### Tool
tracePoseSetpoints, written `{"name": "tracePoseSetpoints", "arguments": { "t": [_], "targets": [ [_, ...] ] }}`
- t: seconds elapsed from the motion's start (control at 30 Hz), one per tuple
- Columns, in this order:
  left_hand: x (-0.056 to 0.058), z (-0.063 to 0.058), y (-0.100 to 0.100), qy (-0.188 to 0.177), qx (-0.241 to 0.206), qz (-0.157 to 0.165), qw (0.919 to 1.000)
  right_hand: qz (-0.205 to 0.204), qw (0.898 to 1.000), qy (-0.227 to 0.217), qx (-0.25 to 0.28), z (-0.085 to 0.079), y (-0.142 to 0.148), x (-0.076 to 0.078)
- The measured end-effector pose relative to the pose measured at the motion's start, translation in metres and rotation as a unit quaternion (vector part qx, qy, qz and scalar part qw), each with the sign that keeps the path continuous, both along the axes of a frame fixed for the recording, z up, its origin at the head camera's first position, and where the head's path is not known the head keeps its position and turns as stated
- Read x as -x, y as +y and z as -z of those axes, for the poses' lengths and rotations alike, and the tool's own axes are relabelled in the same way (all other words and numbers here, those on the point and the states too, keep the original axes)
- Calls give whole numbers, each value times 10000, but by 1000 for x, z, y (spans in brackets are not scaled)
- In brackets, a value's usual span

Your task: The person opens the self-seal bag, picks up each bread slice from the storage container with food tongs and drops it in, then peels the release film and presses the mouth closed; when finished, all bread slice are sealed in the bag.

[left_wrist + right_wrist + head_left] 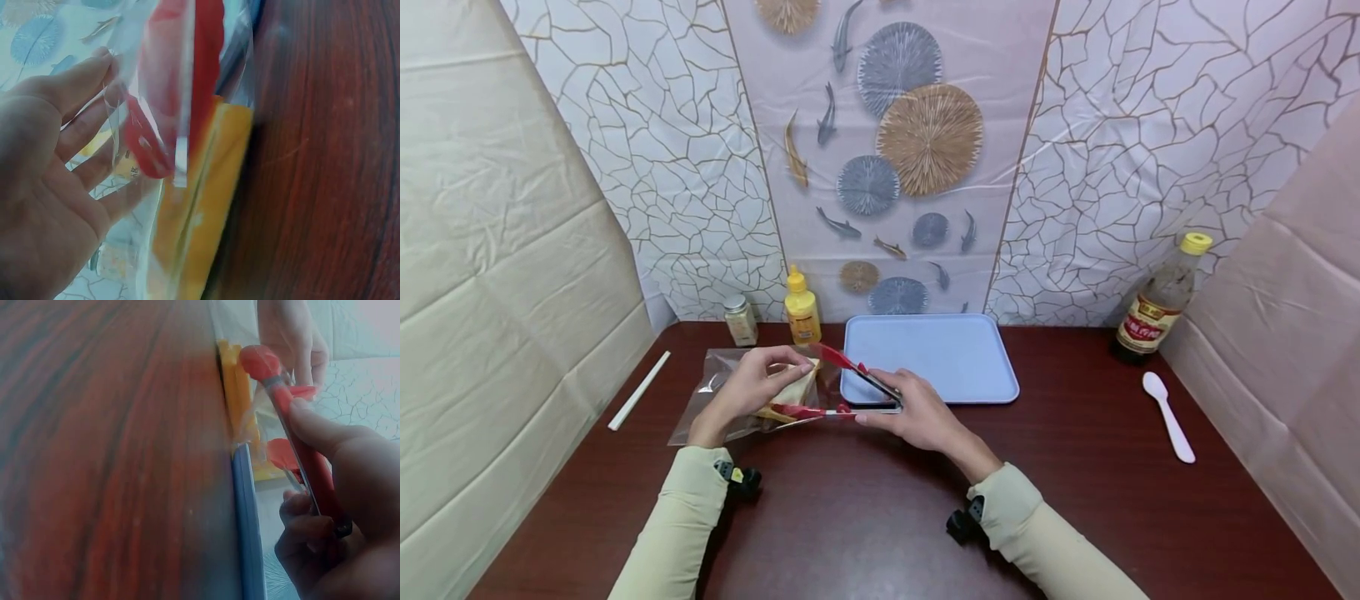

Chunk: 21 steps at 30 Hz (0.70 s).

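Observation:
My left hand (752,390) pinches the edge of a clear plastic bag (694,414) between thumb and fingertips. Sliced bread (796,389) with a golden crust lies inside the bag; the left wrist view shows the crust (215,187) close up. My right hand (925,414) grips the handles of red-tipped tongs (837,357), thumb on one arm and fingers round the other. The tong arms are spread apart and point left, on either side of the bread. Red plastic of one tip (175,81) shows through the bag film in the left wrist view.
Just behind my right hand lies a light blue tray (928,358). A yellow squeeze bottle (802,312) and a small jar (741,321) stand behind the bag. At left lie white chopsticks (640,390); at right, a dark sauce bottle (1152,312) and a white spoon (1168,417).

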State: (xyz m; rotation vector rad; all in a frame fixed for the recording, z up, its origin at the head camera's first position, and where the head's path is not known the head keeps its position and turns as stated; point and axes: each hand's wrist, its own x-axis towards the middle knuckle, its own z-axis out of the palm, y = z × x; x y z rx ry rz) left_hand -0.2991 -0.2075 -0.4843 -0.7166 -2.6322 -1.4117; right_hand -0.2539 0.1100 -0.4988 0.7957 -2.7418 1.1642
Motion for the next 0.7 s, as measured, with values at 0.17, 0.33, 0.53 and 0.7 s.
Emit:
{"name": "tracePoseSetpoints", "arguments": {
  "t": [0.17, 0.33, 0.53, 0.7],
  "targets": [
    [-1, 0, -1, 7, -89, -109, 9999, -224, 9996, 40, 148, 3, 0, 0],
    [-2, -1, -1, 314, -47, -183, 9993, -164, 9993, -91, 315, 5, 0, 0],
    [-3, -3, -1, 378, -127, -206, 9990, -164, 9982, -334, 473, 4, -1, -3],
    [-3, -4, -1, 382, -266, -179, 9988, -125, 9984, -294, 468, 2, 0, -3]
  ]
}}
